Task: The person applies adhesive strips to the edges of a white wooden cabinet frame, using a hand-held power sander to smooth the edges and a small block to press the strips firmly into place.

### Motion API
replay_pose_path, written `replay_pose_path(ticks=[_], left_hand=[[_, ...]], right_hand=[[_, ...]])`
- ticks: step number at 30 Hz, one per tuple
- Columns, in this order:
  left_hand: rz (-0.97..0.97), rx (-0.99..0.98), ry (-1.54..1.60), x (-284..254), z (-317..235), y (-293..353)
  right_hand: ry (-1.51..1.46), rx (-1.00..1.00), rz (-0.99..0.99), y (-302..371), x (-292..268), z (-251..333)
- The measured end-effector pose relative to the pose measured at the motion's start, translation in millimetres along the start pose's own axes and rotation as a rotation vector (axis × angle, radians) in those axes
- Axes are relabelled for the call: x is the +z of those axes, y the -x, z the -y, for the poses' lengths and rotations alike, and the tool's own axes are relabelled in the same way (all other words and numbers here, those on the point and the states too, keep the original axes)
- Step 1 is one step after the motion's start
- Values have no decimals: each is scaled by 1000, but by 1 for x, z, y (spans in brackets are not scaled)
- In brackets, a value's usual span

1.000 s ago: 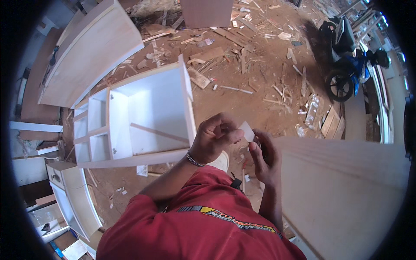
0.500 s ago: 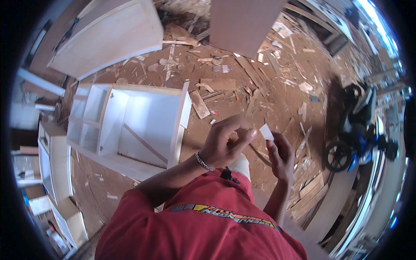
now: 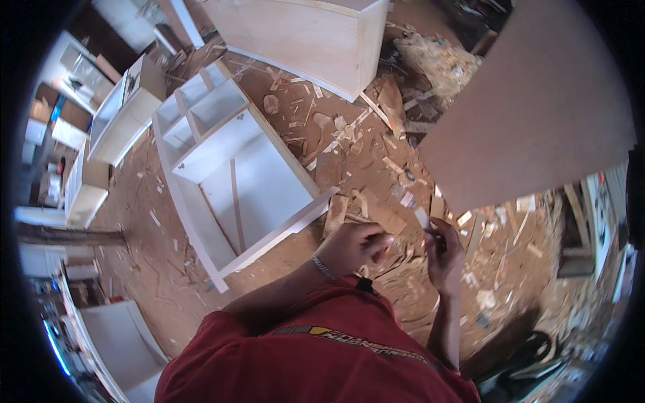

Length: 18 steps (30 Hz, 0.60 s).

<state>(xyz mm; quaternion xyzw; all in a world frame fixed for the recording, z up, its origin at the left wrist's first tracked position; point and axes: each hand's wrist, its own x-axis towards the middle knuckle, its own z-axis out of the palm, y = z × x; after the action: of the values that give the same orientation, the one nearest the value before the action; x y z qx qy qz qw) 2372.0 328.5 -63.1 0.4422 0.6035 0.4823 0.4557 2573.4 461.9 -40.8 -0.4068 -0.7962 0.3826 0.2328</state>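
Note:
Between the thumb and fingers of my right hand is a small flat white piece, like a card or an offcut of board. My left hand, with a chain bracelet on its wrist, is held just left of it, fingers curled in and thumb tip against them. Whatever that hand may pinch is hidden. Both hands are in front of my red shirt, a short gap apart. Ahead and to the left, a white open-fronted cabinet lies on the ground, with small compartments at its far end and a thin brown strip inside.
A large brown panel stands at the right. Behind the cabinet is a big pale wooden carcass. Wood scraps and offcuts litter the dirt floor. More cabinets stand at the left, and part of a motorcycle shows at lower right.
My view has turned left, so the panel and cabinets sit farther right and the motorcycle lower. The right hand keeps the white piece; the left hand stays curled, slightly farther from it.

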Motion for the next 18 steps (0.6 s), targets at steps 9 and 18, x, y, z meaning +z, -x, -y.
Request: replay_pose_path(ticks=[9,18], left_hand=[[-388,57,479,-99,18,-197],[-867,-53,523,-235,5,-328]], right_hand=[[-131,-464,355,-278,74,36],[-142,-218,825,-500,150,37]])
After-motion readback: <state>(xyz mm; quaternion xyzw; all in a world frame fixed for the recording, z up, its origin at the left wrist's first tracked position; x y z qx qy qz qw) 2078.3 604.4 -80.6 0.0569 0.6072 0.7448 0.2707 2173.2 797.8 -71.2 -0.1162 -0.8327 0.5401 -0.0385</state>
